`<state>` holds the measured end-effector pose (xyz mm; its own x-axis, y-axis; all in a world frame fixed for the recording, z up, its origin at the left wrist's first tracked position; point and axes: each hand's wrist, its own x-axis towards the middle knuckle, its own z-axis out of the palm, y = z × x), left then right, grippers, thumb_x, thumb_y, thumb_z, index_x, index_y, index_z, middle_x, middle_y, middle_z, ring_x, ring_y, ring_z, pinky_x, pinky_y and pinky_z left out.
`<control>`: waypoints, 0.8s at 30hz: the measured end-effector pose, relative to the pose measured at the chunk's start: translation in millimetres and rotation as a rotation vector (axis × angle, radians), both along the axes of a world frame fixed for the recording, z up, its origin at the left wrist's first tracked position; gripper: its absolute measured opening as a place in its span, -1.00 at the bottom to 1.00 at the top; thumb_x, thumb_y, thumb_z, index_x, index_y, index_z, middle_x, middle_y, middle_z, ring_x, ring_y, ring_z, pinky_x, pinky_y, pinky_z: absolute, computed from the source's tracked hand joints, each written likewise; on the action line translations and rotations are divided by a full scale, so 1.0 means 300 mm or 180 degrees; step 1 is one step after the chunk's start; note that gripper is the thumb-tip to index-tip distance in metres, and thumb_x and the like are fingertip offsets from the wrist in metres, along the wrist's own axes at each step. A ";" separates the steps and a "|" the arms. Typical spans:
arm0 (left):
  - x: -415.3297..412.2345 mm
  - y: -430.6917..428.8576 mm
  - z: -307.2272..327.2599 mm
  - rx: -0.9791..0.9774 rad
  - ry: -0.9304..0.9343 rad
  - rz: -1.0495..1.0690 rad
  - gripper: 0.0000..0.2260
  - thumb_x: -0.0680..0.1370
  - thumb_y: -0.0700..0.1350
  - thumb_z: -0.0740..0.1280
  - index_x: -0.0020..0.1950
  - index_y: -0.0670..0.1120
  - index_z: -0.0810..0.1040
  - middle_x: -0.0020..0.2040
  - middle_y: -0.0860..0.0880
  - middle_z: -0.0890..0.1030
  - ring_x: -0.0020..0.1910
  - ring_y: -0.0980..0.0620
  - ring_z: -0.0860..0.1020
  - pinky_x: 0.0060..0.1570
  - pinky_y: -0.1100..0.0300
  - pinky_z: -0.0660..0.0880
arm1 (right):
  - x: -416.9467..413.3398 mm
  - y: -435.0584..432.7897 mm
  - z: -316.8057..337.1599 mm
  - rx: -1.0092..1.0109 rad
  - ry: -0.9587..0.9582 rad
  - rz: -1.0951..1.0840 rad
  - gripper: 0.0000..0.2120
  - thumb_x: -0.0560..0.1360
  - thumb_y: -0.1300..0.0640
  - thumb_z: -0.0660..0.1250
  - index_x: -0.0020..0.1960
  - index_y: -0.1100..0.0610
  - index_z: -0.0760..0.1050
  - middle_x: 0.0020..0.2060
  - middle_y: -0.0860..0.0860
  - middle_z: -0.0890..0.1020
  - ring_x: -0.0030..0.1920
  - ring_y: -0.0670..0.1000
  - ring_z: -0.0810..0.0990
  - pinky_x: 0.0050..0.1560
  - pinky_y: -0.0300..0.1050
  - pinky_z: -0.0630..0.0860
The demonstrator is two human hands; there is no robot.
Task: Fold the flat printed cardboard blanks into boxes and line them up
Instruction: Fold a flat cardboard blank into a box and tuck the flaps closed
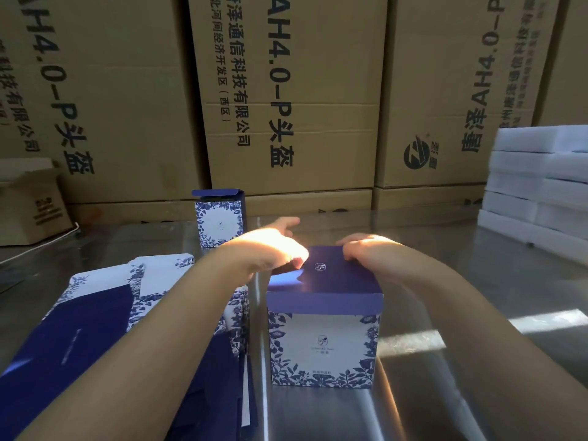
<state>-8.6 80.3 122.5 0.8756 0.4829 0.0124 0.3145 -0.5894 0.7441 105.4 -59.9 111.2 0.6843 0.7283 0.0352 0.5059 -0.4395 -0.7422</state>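
A folded box (323, 342), white with blue flowers, stands upright in the middle of a steel table (461, 281), its dark blue lid (331, 275) down so nothing inside shows. The left hand (267, 246), washed out by sun glare, grips the lid's far left corner, thumb on top and fingers reaching past the far edge. The right hand (366, 249) curls its fingers over the far right edge. Well behind, a rear box (219, 222) stands with its top flap up; its inside cannot be seen. Flat blanks (89, 319) lie fanned just beside the box on the left, under the left forearm. Tall brown cartons (318, 90) printed in black wall the far side, a small carton (31, 211) sits at the left, and stacked white blocks (534, 186) rise at the right.
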 end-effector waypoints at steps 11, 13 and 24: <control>0.106 -0.034 -0.051 0.1398 0.0621 0.0543 -0.72 0.61 -0.11 0.06 0.27 -0.13 0.39 0.22 -0.15 0.42 0.18 -0.13 0.43 -0.01 0.16 0.30 | -0.055 0.067 0.041 -0.1078 -0.1606 0.0179 -0.76 0.63 0.06 0.02 0.03 0.13 0.42 0.17 0.15 0.50 0.04 0.10 0.44 -0.01 -0.11 0.33; 0.114 -0.042 -0.032 0.1456 0.0573 0.0505 -0.72 0.63 -0.17 0.08 0.20 -0.28 0.47 0.11 -0.23 0.53 0.09 -0.16 0.51 -0.16 0.15 0.37 | -0.047 0.070 0.044 -0.1177 -0.1484 0.0296 -0.71 0.64 0.05 -0.02 0.13 0.15 0.42 0.20 0.16 0.47 0.07 0.10 0.43 0.00 -0.12 0.31; 0.099 0.029 -0.062 -0.0311 -0.0464 0.0364 -0.87 0.52 -0.09 0.36 -0.25 0.04 0.56 -0.18 0.05 0.59 -0.18 0.09 0.52 -0.06 0.32 0.45 | 0.007 0.090 0.004 -0.0156 -0.0481 0.0144 -0.70 0.57 -0.09 0.21 -0.20 0.08 0.47 -0.29 0.00 0.57 -0.34 -0.03 0.48 -0.35 -0.19 0.34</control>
